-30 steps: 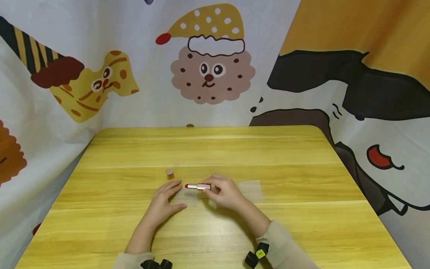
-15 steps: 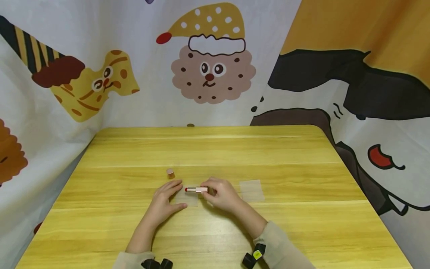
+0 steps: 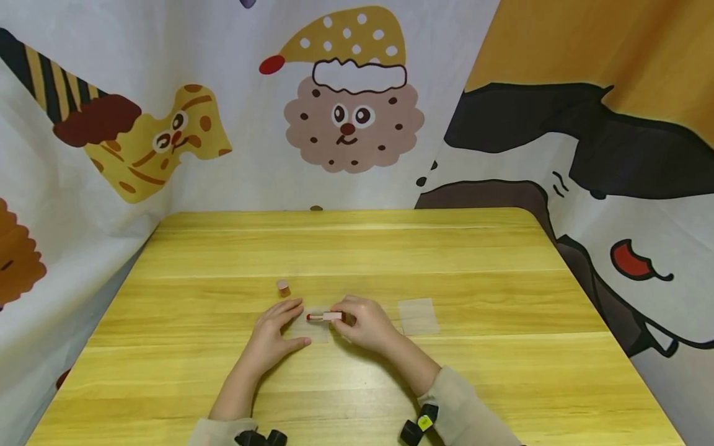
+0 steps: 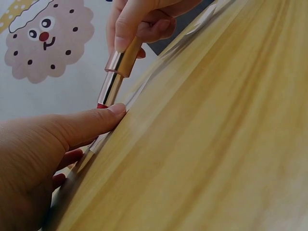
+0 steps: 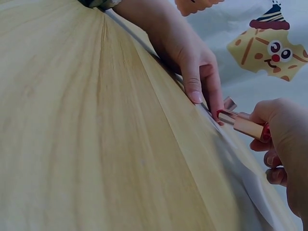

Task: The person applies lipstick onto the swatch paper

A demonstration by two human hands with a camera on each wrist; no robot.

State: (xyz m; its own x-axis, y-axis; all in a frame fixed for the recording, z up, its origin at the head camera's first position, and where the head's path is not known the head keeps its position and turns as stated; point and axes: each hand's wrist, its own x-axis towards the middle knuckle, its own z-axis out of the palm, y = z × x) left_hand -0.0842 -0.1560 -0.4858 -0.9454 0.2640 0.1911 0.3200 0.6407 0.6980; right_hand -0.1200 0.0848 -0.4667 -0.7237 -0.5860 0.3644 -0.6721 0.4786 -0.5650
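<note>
My right hand (image 3: 368, 323) pinches a lipstick (image 3: 333, 316) by its pinkish-gold base between thumb and fingers. The red tip points left, low over a thin, translucent square sheet (image 3: 317, 334) on the table. At that sheet's left side lies my left hand (image 3: 270, 336), thumb and fingers spread and fairly straight, fingertips at its edges. In the left wrist view the lipstick (image 4: 112, 82) comes down close behind the left thumb (image 4: 96, 124). A small pinkish-gold lipstick cap (image 3: 283, 288) stands just beyond the left fingers.
A second thin square sheet (image 3: 418, 317) lies to the right of my right hand. The wooden table (image 3: 357, 248) reaches back to a cartoon-printed curtain (image 3: 234, 74). Black devices (image 3: 419, 426) are strapped at both wrists.
My right hand has brought the lipstick slightly toward me and down over the near sheet. The left hand and the cap have stayed in place.
</note>
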